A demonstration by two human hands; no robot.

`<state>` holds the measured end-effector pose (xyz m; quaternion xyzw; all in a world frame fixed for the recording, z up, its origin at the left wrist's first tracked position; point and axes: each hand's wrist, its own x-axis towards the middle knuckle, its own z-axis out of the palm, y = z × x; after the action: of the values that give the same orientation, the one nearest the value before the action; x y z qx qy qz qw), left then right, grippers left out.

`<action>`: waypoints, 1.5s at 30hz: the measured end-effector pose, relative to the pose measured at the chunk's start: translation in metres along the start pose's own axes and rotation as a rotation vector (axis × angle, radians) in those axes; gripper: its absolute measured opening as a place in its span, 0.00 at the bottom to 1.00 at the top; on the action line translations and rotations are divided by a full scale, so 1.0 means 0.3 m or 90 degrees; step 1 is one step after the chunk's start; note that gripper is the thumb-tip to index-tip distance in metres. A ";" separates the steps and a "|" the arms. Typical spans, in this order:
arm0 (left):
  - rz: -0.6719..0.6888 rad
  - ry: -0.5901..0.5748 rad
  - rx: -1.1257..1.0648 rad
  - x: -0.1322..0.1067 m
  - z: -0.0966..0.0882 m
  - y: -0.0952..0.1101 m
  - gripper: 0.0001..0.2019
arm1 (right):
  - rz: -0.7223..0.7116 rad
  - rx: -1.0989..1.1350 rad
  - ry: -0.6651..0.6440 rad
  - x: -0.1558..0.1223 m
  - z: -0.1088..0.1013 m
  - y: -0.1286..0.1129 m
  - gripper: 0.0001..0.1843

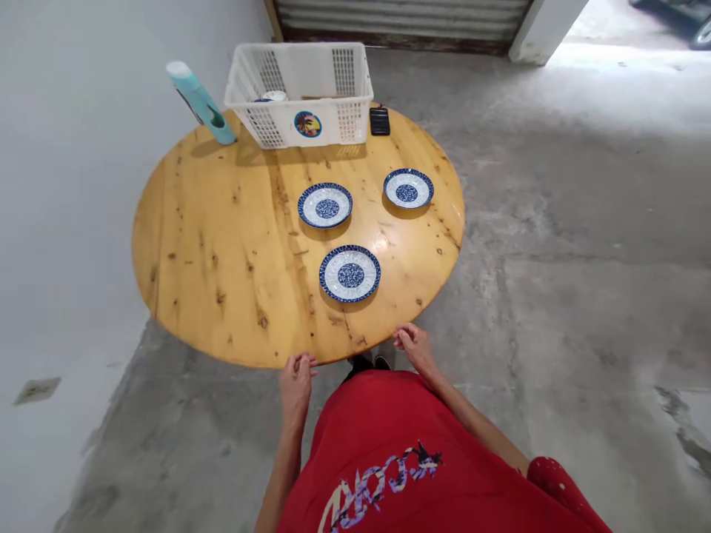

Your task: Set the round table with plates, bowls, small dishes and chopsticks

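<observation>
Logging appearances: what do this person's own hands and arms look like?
The left hand and right hand are bare, without gloves, as are both forearms. The red right sleeve has small pale specks; the left sleeve cannot be made out.

Gaps part the plates (351, 275) — basket (330, 123) blocks beyond.

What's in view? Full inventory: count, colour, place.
table: 1, yellow-brown, centre-left
plates: 3, blue and white, table's right half
basket: 1, white, table's far side
item in basket: at least 1, white, partly hidden
cylinder: 1, light blue, left of basket
flat item: 1, black, right of basket
wall: 1, white, left
wall fitting: 1, greyish, low left
shutter: 1, grey, top
pillar: 1, white, right of shutter
vehicle: 1, dark, top right
floor: 1, grey, all round
shirt: 1, red, bottom
left hand, right hand: 1 each, bare, by table's near edge
</observation>
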<state>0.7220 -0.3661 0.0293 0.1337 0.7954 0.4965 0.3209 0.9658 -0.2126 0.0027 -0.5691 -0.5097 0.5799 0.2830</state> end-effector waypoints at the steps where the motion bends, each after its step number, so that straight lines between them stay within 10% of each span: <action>1: 0.002 -0.004 0.000 -0.027 0.009 0.001 0.21 | 0.003 0.005 -0.002 -0.013 -0.014 0.003 0.18; 13: -0.080 0.118 -0.002 -0.350 -0.085 -0.128 0.19 | 0.002 -0.024 -0.227 -0.134 0.064 0.059 0.18; 22: -0.029 0.076 -0.029 -0.257 -0.153 -0.106 0.19 | -0.014 -0.057 -0.175 -0.190 0.103 0.038 0.19; 36: -0.029 0.104 0.002 0.006 -0.879 -0.309 0.21 | -0.044 -0.064 -0.182 -0.449 0.803 0.029 0.16; 45: 0.037 0.022 -0.010 0.180 -1.014 -0.248 0.19 | 0.001 -0.027 -0.074 -0.494 0.908 -0.054 0.12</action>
<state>0.4934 -0.5865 0.0354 0.1457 0.7927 0.5138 0.2939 0.7320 -0.4153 0.0271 -0.5406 -0.5373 0.6011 0.2403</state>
